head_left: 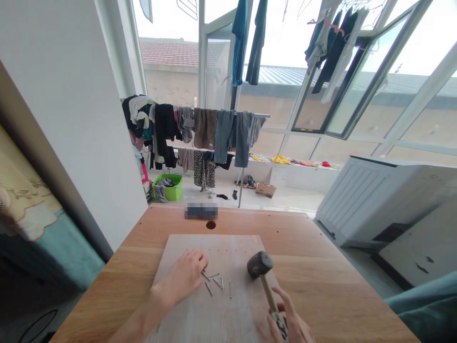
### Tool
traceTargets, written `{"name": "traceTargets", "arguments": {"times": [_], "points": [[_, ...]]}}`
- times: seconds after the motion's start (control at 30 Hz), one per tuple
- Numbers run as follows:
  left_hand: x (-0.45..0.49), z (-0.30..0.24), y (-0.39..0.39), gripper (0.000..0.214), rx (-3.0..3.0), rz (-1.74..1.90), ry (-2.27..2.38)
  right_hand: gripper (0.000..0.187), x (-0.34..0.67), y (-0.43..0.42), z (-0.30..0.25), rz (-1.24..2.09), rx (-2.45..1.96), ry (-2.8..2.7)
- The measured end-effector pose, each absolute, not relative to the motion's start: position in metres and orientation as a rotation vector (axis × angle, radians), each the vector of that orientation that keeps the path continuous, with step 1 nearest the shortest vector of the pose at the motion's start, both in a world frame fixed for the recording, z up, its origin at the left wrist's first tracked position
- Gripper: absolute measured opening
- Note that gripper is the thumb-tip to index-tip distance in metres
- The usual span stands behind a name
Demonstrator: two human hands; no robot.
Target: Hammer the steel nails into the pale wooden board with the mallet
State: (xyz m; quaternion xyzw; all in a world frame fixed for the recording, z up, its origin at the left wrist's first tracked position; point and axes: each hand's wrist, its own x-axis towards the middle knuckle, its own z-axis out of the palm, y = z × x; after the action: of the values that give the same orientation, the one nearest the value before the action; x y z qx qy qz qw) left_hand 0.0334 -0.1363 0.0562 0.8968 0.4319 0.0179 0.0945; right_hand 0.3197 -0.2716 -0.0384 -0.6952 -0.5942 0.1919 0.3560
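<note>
A pale wooden board [228, 252] lies on a wooden table [321, 267]. Several loose nails [216, 282] lie on the board near its middle, and a row of small nail heads [217, 248] dots its far part. My left hand [185, 276] rests on the board with its fingers curled, the fingertips touching the loose nails. My right hand [285, 324] is wrapped round the wooden handle of a black-headed mallet [260, 265], whose head hovers over the board's right side.
A round hole [211, 224] sits in the table's far edge. Beyond the table stand a laundry rack with hanging clothes [214, 133], a green basket [169, 186] and a white appliance [378, 200] at right. A white wall [71, 119] rises at left.
</note>
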Motion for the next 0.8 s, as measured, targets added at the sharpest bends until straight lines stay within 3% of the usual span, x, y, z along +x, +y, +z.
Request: {"name": "traceTargets", "arguments": {"times": [0.07,0.27,0.47,0.57,0.8], "points": [[0.036,0.063,-0.132,0.030,2.707,-0.080,1.241,0.060,0.323,-0.271,-0.042,0.590,-1.795,-1.628],[0.038,0.063,-0.125,0.029,2.679,-0.166,1.280,0.063,0.329,-0.270,-0.051,0.636,-1.851,-1.664],[0.056,0.049,-0.104,0.019,2.354,0.462,1.098,0.068,0.328,-0.271,-0.051,0.746,-1.891,-1.608],[0.084,0.040,-0.085,0.020,2.237,0.598,0.946,0.069,0.321,-0.272,-0.051,0.723,-1.902,-1.566],[0.141,0.039,-0.063,0.030,2.442,0.314,0.922,0.065,0.321,-0.275,-0.056,0.637,-1.904,-1.535]]}}
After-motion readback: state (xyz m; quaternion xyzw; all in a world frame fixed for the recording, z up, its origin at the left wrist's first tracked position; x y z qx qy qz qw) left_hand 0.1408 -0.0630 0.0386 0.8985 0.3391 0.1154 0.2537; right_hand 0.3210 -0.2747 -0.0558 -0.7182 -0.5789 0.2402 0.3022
